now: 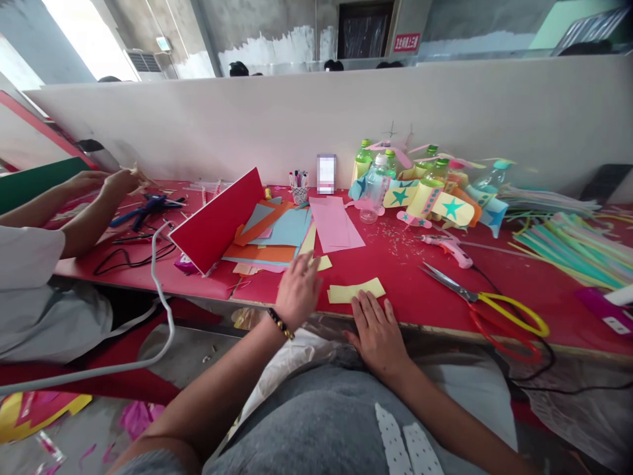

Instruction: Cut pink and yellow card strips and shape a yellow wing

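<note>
My right hand lies at the table's front edge. Its fingers are stretched out, with the tips on a pale yellow paper strip. My left hand, with a beaded bracelet on the wrist, is over the table edge beside the coloured paper. Its fingers are extended and apart, near a small yellow paper piece; whether they touch it I cannot tell. Beyond it lie blue and orange paper sheets and pink sheets. Scissors with red and yellow handles rest to the right.
Bottles dressed as paper planes stand at the back right, near a pink glue gun. Coloured strips lie far right. A red board leans at left, past a grey tube. Another person's arms are at far left.
</note>
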Demonstrator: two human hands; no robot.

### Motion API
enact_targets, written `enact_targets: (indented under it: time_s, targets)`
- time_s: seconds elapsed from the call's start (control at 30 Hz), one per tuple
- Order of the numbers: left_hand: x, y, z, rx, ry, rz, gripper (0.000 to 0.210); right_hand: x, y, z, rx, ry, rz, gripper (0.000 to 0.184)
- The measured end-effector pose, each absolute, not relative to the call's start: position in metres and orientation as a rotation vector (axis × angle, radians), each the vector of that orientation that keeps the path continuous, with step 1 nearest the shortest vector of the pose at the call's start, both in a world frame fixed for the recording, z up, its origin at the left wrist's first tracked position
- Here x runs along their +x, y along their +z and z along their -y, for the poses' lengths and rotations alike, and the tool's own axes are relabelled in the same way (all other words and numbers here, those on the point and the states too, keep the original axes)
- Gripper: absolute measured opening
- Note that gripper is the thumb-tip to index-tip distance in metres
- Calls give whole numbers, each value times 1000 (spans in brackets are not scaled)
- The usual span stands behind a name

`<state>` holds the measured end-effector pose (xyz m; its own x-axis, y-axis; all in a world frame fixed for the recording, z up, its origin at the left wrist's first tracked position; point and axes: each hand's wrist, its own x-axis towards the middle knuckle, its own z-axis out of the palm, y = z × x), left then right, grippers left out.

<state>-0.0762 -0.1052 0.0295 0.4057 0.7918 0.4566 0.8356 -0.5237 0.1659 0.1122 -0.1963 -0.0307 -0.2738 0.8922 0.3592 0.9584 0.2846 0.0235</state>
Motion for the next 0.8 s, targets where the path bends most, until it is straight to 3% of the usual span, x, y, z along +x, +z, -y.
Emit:
enact_targets:
  time_s: [0.13, 0.33, 0.8]
  targets:
    - [-56, 7, 145, -2874, -565, 1014, 46, 113, -32, 197, -1707, -343, 2279, 57]
    - [-59, -18, 155, -2866, -453, 1094, 54, 112, -28, 198, -1738, -354, 2292, 58]
    - [-58, -17, 157, -2822, -358, 1125, 56, 108, -25, 200, -1807, -339, 2271, 56]
